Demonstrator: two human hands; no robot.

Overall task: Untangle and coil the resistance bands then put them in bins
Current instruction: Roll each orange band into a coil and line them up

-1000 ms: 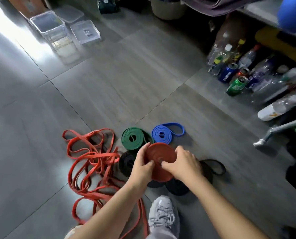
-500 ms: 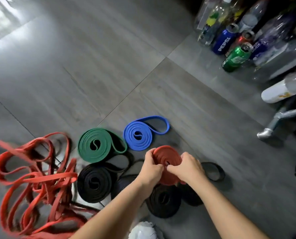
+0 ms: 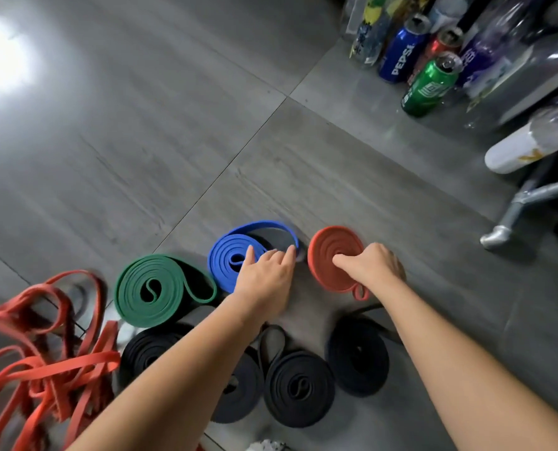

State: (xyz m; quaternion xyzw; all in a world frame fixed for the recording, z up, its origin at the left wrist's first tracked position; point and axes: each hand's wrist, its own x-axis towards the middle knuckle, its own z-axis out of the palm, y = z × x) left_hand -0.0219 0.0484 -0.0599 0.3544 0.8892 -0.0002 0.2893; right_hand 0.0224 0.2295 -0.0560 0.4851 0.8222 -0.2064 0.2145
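On the floor (image 3: 140,141) at far left we see the red tangle (image 3: 43,346), a loose heap of looped band, not coiled. Just right of it the green coil (image 3: 154,289) lies flat, with its free end bulging out in a loop toward the blue coil (image 3: 227,258). Nearer to us, below the green one, the black coils (image 3: 298,388) lie flat in a rough row. Our forearm partly hides the leftmost of them, and the rightmost sits a little apart.

The blue coil lies flat beside the green one, its outer loop standing open on the far right side. Our left hand (image 3: 266,281) rests on its right edge, fingers straight and slightly spread, with the fingertips (image 3: 250,252) lying across the windings and that open loop. It holds nothing.

Just right of the blue coil, close to it but apart, the red coil (image 3: 331,252) lies flat, tightly wound, with a small tail loop poking out at its near edge. Our right hand (image 3: 373,266) lies on its right half, with the fingers bent and one fingertip near the centre. We cannot tell whether the hand grips the coil or only presses it down.

At upper right, well apart from the bands, stand a blue can (image 3: 401,53), a green can (image 3: 429,86) and several bottles. A white bottle (image 3: 525,148) lies on its side there, above a metal leg (image 3: 515,213) that rests on the floor.
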